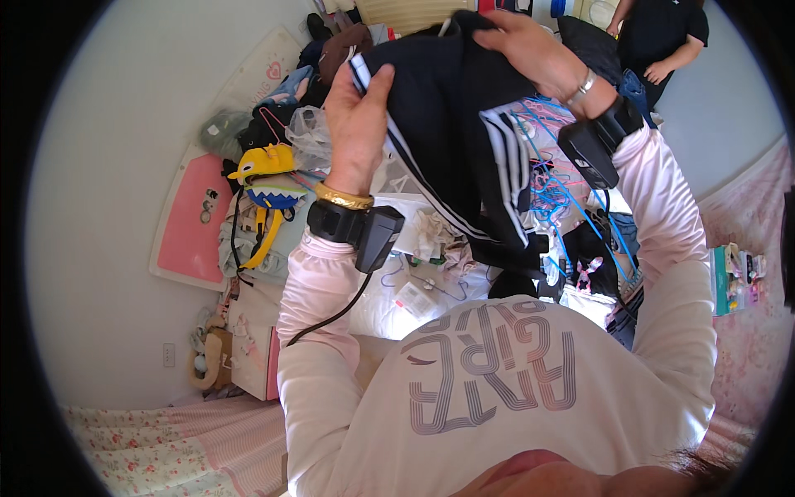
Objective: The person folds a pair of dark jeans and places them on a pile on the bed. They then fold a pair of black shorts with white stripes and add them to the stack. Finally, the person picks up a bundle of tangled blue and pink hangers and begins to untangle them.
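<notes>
Black trousers with white side stripes (435,124) hang in the air between my two hands. My left hand (360,118) grips one end of the waistband, its thumb lying on the cloth near a white-striped edge. Farther right, my right hand (528,53) pinches the upper part of the same trousers; some of its fingertips are hidden by the fabric. Both legs drop towards my chest, over a cluttered surface. Behind them lie blue, pink and purple clothes hangers (549,192). Crumpled pale cloth (435,236) shows to the left of the legs.
Piled clothes (341,53), a clear plastic bag (308,136) and a yellow and blue child's backpack (270,177) lie at the left. A pink and white board (192,217) leans by the wall. Another person in black (661,43) stands at the upper right, beyond a black cushion (590,46).
</notes>
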{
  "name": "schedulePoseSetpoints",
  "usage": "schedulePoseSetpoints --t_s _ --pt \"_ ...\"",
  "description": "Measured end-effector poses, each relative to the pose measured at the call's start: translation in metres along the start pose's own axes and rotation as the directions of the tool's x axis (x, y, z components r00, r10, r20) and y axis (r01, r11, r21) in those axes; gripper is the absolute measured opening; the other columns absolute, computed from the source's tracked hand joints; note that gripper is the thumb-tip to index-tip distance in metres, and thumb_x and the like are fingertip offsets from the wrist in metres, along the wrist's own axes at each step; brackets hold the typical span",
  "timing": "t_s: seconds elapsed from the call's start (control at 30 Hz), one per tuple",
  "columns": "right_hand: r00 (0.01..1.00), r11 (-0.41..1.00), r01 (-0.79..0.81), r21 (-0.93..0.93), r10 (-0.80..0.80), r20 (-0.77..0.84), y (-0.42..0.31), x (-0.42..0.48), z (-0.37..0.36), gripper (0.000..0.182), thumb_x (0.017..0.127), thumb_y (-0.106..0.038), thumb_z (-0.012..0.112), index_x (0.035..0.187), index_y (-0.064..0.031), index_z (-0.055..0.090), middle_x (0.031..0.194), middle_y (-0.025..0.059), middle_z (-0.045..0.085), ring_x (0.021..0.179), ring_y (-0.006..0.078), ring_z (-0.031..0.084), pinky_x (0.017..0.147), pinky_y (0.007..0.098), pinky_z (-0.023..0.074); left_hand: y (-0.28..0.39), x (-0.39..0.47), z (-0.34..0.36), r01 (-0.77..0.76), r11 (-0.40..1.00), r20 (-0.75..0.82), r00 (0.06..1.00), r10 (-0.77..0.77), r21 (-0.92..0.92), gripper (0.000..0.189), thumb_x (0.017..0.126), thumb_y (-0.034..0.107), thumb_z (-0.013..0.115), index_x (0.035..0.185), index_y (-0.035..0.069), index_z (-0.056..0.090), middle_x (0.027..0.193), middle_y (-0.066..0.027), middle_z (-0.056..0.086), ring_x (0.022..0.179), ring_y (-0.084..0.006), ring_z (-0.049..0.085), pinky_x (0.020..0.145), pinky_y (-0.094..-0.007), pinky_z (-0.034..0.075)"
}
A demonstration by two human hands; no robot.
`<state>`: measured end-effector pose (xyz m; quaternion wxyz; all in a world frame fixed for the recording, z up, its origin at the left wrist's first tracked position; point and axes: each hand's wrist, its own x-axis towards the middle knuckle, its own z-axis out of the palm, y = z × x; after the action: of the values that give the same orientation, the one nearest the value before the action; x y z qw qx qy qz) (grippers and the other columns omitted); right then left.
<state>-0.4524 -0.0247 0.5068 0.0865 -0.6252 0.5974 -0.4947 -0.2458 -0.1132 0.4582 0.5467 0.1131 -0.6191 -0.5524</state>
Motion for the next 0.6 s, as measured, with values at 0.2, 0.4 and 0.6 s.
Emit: schedulePoseSetpoints --t_s 0.2,0.4,0.6 --pt "0.997 0.723 -0.058 0.689 0.081 -0.002 -0.080 -0.001 0.017 0.032 0.087 -0.019 0.057 0.113 -0.0008 0.050 0.083 0.0030 0.056 0.067 0.0081 0.053 0.055 0.0208 0.0444 0.037 -0.005 0.035 -0.230 0.972 0.284 0.936 0.207 0.049 0.079 0.073 0.010 0.073 0.134 0.004 0.024 0.119 -0.0087 0.049 0.107 -0.0145 0.048 0.093 -0.0266 0.039" --pt "0.963 0.721 0.218 0.658 -0.268 -0.025 -0.063 0.004 0.026 0.042 0.090 -0.021 0.054 0.124 0.0007 0.041 0.090 0.0097 0.060 0.082 0.0147 0.061 0.066 0.0259 0.0513 0.026 0.022 0.008 -0.036 0.982 -0.118 0.993 0.014 -0.184 0.023 0.083 0.001 0.060 0.105 0.007 0.055 0.092 -0.0007 0.059 0.082 -0.0085 0.053 0.071 -0.0213 0.044" --pt "0.989 0.896 -0.142 0.421 0.115 0.088 0.013 -0.045 -0.008 0.030 0.087 -0.020 0.058 0.111 -0.0015 0.057 0.095 0.0033 0.062 0.086 0.0105 0.059 0.076 0.0246 0.0476 0.116 0.071 -0.048 -0.139 0.988 -0.403 0.910 0.099 -0.071 0.041 0.084 0.027 0.063 0.111 -0.002 0.051 0.103 -0.0104 0.059 0.097 -0.0186 0.055 0.089 -0.0301 0.042"
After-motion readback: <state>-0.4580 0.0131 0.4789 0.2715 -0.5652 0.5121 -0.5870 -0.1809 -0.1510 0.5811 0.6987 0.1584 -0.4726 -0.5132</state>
